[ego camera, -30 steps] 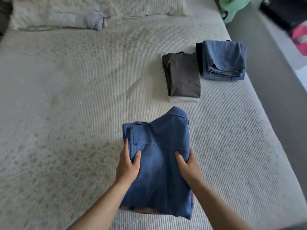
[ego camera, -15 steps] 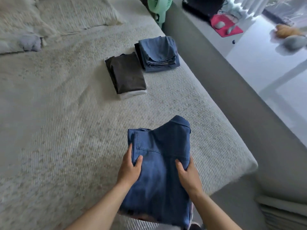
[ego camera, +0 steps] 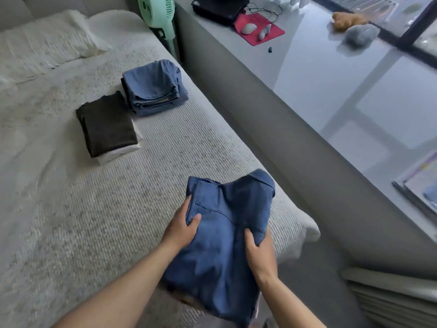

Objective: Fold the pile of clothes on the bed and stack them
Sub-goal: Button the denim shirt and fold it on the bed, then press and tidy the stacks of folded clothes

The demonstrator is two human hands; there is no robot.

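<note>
A folded blue denim shirt (ego camera: 224, 237) is held above the near right corner of the bed (ego camera: 71, 233), collar pointing away from me. My left hand (ego camera: 182, 229) grips its left edge with the thumb on top. My right hand (ego camera: 259, 253) grips its right edge the same way. Further up the bed lie a folded dark brown garment (ego camera: 107, 124) on top of a white one (ego camera: 118, 153), and beside them a stack of folded blue jeans (ego camera: 153, 87).
Pillows (ego camera: 47, 43) lie at the head of the bed. A green fan (ego camera: 157, 13) stands by the bed's far right corner. A grey ledge (ego camera: 331, 74) on the right carries a red mouse pad, cables and soft toys. A radiator (ego camera: 390, 297) is low right.
My view has swung to the right, bringing the ledge and window into sight. Both hands keep the same grip on the denim shirt, which now hangs nearer the bed's right edge.
</note>
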